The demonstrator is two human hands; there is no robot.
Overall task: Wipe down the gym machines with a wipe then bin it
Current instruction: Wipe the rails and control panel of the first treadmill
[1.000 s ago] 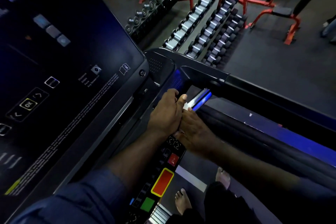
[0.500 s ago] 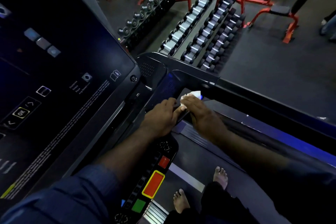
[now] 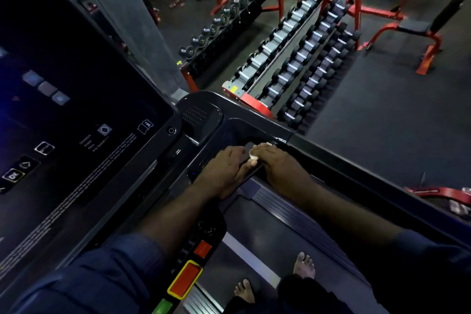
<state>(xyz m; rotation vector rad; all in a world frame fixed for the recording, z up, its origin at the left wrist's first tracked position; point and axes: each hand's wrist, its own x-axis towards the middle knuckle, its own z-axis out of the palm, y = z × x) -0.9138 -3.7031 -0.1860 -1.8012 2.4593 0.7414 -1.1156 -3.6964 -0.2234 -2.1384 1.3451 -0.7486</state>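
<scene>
I stand on a treadmill with a dark console (image 3: 198, 115). My right hand (image 3: 277, 168) holds a crumpled white wipe (image 3: 253, 157) under its fingers and presses it on the short handle (image 3: 248, 146) at the console's right corner. Only small bits of the wipe show past the fingers. My left hand (image 3: 224, 171) sits right beside it, fingers curled over the same handle and thumb along it, touching my right hand.
A large dark touchscreen (image 3: 76, 122) fills the left. Below my hands run a button strip with a red stop button (image 3: 186, 280) and the belt (image 3: 257, 232) with my bare feet. Beyond the side rail (image 3: 369, 173) stand dumbbell racks (image 3: 300, 58) and red benches.
My right hand slid the wipe up the handle toward the console corner, covering the shiny grip plate seen earlier. The left hand stayed on the handle. My head tilted, shifting the view.
</scene>
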